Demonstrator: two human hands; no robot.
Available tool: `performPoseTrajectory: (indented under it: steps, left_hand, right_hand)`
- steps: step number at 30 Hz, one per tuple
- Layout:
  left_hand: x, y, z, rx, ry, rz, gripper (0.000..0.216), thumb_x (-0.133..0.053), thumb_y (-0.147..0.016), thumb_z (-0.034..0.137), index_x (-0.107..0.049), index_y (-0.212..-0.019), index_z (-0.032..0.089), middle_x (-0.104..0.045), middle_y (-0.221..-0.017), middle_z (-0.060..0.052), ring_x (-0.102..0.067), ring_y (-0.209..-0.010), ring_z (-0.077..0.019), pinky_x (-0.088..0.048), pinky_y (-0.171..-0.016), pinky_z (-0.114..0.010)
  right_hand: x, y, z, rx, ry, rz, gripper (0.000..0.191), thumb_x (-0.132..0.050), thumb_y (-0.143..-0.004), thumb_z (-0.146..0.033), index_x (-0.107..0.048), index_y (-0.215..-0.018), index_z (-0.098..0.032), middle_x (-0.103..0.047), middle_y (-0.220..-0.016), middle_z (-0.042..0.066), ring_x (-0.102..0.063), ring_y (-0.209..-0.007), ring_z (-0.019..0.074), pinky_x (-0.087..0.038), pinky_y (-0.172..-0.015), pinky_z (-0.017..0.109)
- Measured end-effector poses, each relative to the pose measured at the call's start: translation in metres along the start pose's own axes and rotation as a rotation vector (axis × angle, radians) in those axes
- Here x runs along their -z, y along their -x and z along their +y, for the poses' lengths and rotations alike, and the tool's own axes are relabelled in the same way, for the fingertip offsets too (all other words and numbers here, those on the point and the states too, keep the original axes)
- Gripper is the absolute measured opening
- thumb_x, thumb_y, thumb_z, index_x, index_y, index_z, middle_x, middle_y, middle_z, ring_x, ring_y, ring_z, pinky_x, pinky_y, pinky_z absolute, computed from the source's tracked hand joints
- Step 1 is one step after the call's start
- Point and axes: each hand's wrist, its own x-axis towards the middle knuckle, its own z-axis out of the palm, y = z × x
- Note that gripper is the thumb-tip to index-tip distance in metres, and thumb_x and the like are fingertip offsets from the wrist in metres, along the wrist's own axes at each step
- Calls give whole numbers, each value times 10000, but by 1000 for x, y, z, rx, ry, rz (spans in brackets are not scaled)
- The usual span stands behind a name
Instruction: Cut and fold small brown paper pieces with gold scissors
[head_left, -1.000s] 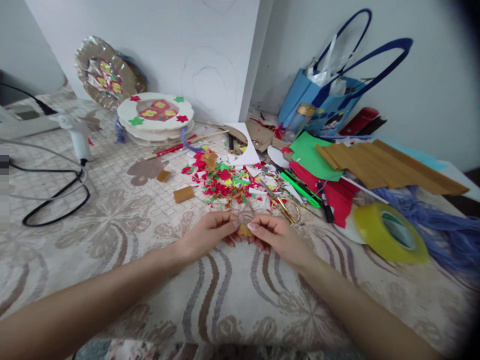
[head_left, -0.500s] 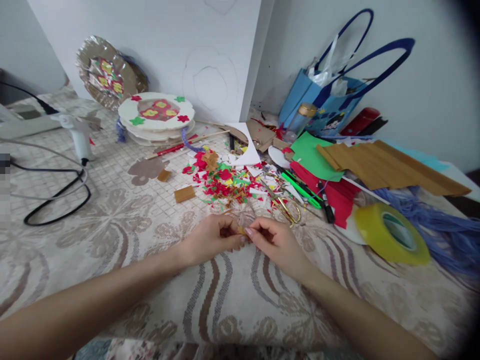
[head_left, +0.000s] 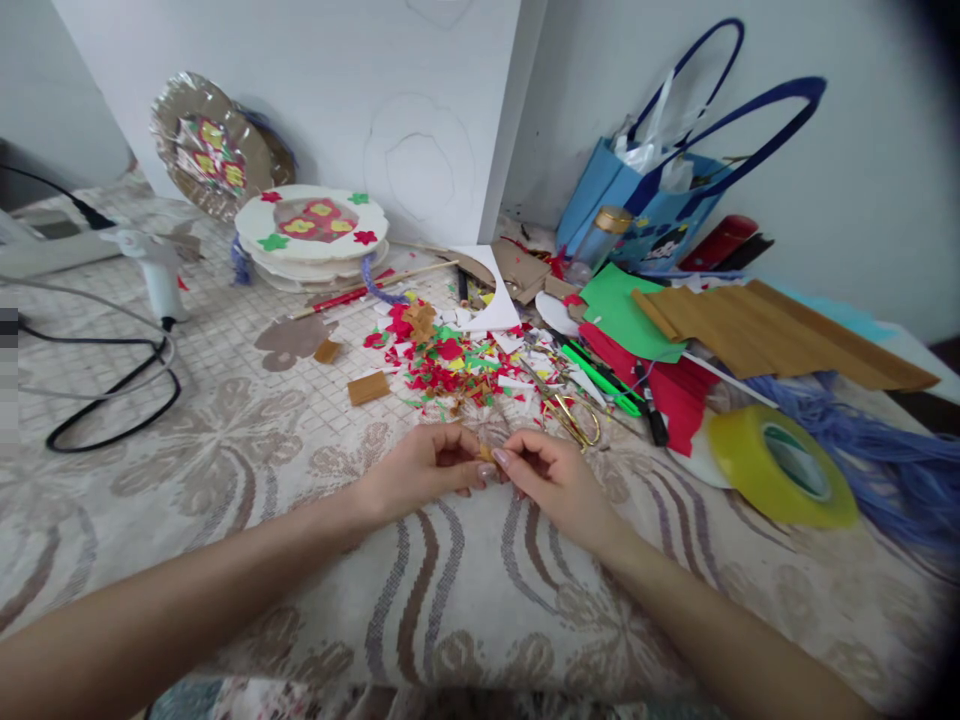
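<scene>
Between the fingertips of both hands is a small piece of brown paper [head_left: 486, 453], mostly hidden by the fingers. My left hand [head_left: 431, 465] is closed in a pinch on its left side. My right hand [head_left: 551, 480] pinches it from the right, thumb and forefinger together. Just beyond the hands lies a heap of red, green, white and yellow paper scraps [head_left: 457, 375]. Gold-handled scissors [head_left: 574, 415] rest at the heap's right edge. A flat brown paper rectangle [head_left: 368, 388] is on the cloth beyond my left hand, with a smaller brown piece [head_left: 327, 351] behind it.
At left stand a white glue gun [head_left: 154, 275] with its cable and a flower-decorated round white piece [head_left: 313, 228]. To the right are a tape roll [head_left: 784, 467], blue yarn [head_left: 877, 460], brown crepe paper [head_left: 780, 335], green paper [head_left: 626, 315], markers and a blue bag [head_left: 637, 205].
The fingers have shifted slightly around the brown paper, and a little more of it shows. Both hands stay in nearly the same place; the things on the table have not moved.
</scene>
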Motion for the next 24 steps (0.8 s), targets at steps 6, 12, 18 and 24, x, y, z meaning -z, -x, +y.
performPoseTrajectory:
  steps: [6, 12, 18, 24]
  left_hand:
    - [0, 2, -2, 18, -68, -9, 165, -629, -748, 307, -600, -783, 148, -620, -716, -1, -570, -649, -106, -464, -626, -230]
    - [-1, 4, 2, -11, -126, -79, 225, -544, -812, 368, -600, -803, 150, -646, -768, -27, -583, -677, -123, -485, -645, -249]
    - [1, 3, 6, -25, -48, -163, 257, -510, -841, 396, -589, -810, 153, -636, -771, -20, -573, -665, -108, -478, -640, -231]
    - [2, 1, 2, -13, -43, -129, 398, -392, -878, 485, -596, -801, 152, -655, -771, -43, -598, -664, -129, -491, -637, -248]
  right_hand:
    - [-1, 2, -1, 28, 62, 16, 192, -504, -847, -233, -508, -664, -175, -441, -580, -39, -394, -517, 89, -303, -464, 201]
    - [-1, 2, -1, -1, 20, 9, 189, -513, -834, -248, -508, -658, -182, -443, -572, -37, -398, -500, 93, -299, -451, 206]
    - [1, -1, 0, -117, -140, -35, 206, -514, -836, -295, -497, -664, -183, -480, -542, -42, -423, -460, 88, -332, -442, 203]
    - [3, -2, 2, -146, -220, -38, 214, -523, -834, -318, -492, -674, -181, -495, -543, -44, -431, -455, 84, -339, -439, 198]
